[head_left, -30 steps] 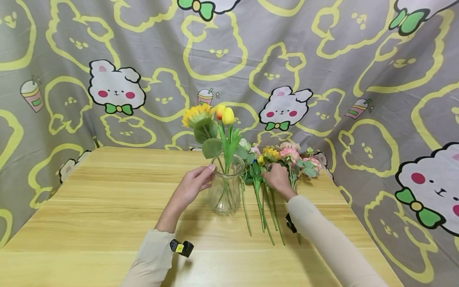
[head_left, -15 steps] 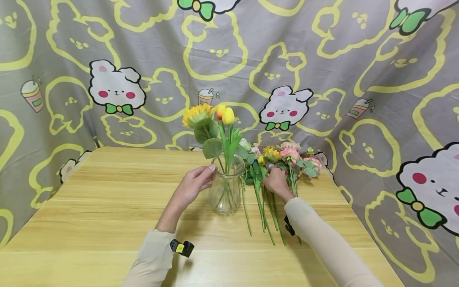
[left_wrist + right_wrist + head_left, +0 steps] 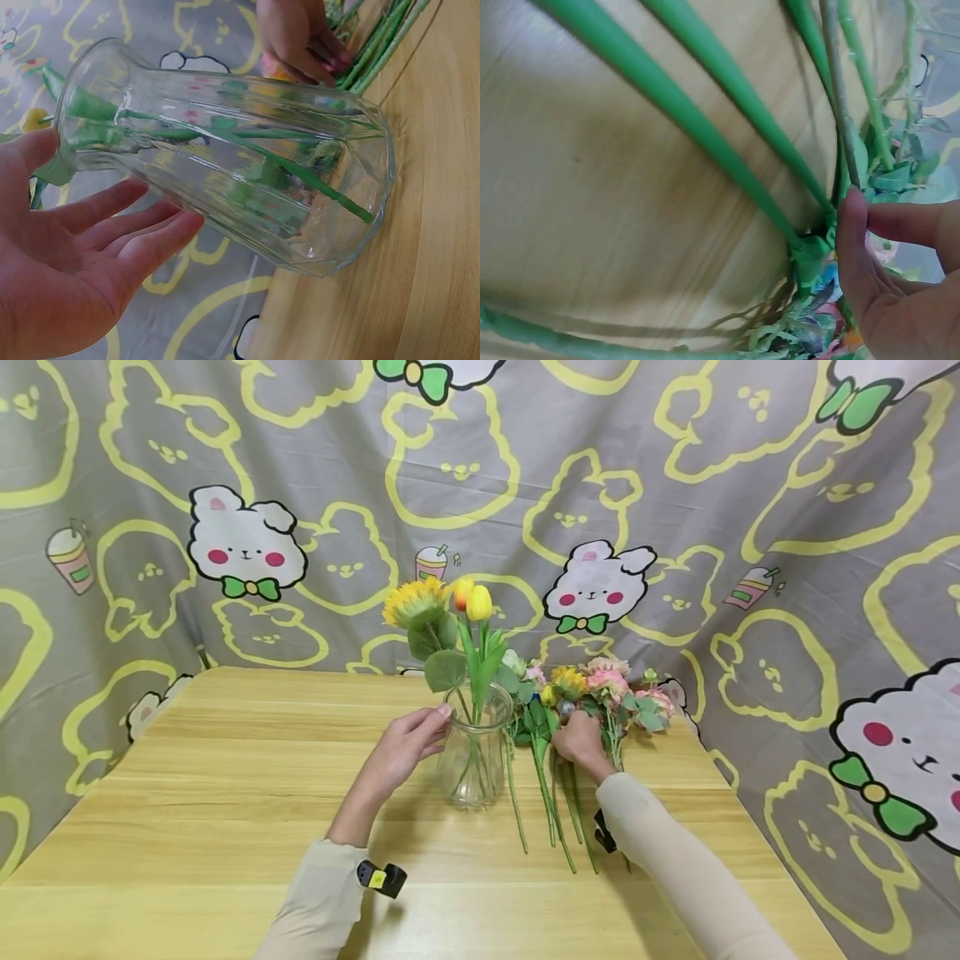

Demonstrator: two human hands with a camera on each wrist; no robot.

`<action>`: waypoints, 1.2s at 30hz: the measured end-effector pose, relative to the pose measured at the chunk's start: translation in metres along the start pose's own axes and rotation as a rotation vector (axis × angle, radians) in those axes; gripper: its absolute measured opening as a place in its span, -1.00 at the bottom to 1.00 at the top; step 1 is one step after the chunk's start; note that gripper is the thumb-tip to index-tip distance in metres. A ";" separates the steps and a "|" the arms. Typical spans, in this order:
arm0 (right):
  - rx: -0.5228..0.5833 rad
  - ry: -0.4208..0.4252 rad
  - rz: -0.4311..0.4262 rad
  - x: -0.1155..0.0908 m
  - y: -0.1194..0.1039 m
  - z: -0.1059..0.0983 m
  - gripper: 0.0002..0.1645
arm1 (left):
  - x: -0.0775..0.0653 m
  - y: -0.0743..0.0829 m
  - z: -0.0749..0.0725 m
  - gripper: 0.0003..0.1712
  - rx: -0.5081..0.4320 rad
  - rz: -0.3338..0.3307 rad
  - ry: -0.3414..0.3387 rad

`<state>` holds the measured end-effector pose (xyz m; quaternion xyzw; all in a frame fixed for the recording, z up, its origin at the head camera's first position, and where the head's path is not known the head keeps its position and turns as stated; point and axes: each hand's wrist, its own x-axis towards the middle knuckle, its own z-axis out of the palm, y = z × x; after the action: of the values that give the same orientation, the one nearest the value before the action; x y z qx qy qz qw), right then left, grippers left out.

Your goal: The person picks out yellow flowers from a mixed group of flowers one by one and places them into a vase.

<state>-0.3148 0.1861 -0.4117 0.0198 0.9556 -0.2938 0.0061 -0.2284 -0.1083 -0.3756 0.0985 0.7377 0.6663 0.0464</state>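
Observation:
A clear glass vase [image 3: 480, 718] stands upright on the table, holding a sunflower [image 3: 415, 602] and yellow and orange tulips [image 3: 479, 603]. My left hand [image 3: 407, 745] is at its left side, thumb by the rim; in the left wrist view its fingers [image 3: 161, 244] lie fairly straight along the glass [image 3: 225, 135]. To the right of the vase, my right hand [image 3: 581, 742] is among the loose flowers, just below a yellow bloom [image 3: 567, 682]. In the right wrist view that hand [image 3: 900, 281] pinches a thin brownish flower stem [image 3: 840, 97] between thumb and forefinger. The stem's bloom is hidden there.
Pink flowers [image 3: 607, 685] and other loose blooms lie at the table's back right, their green stems [image 3: 545, 793] pointing toward the front edge. Behind the wooden table [image 3: 225, 793] hangs a grey cloth [image 3: 465, 435] with cartoon rabbits.
My right hand has shifted slightly down and turned a little among the stems since the earliest frame. The left hand and the vase have stayed in place.

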 end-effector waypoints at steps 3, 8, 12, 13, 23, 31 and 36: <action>0.045 0.008 0.005 -0.001 -0.001 -0.004 -0.59 | 0.000 0.000 0.000 -0.19 0.002 -0.002 -0.001; 0.124 0.023 0.003 -0.004 -0.007 -0.013 -0.48 | 0.000 0.000 0.000 -0.17 0.005 -0.002 0.001; 0.203 0.009 0.016 -0.006 -0.013 -0.019 -0.52 | 0.000 0.000 0.000 -0.17 0.011 0.001 0.001; 0.229 0.004 0.019 -0.007 -0.015 -0.021 -0.53 | 0.000 0.000 0.000 -0.17 0.012 0.002 0.001; 0.418 -0.006 0.017 -0.007 -0.023 -0.035 -0.58 | 0.000 0.001 0.001 -0.18 0.007 -0.001 0.000; 0.553 -0.029 0.026 -0.014 -0.030 -0.047 -0.51 | 0.000 0.001 0.002 -0.17 0.005 -0.004 0.000; 0.600 -0.021 0.004 -0.020 -0.038 -0.055 -0.53 | 0.000 0.000 0.001 -0.18 0.009 -0.001 -0.001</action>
<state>-0.2962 0.1851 -0.3444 0.0197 0.8260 -0.5633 0.0106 -0.2281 -0.1073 -0.3753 0.0988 0.7406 0.6629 0.0469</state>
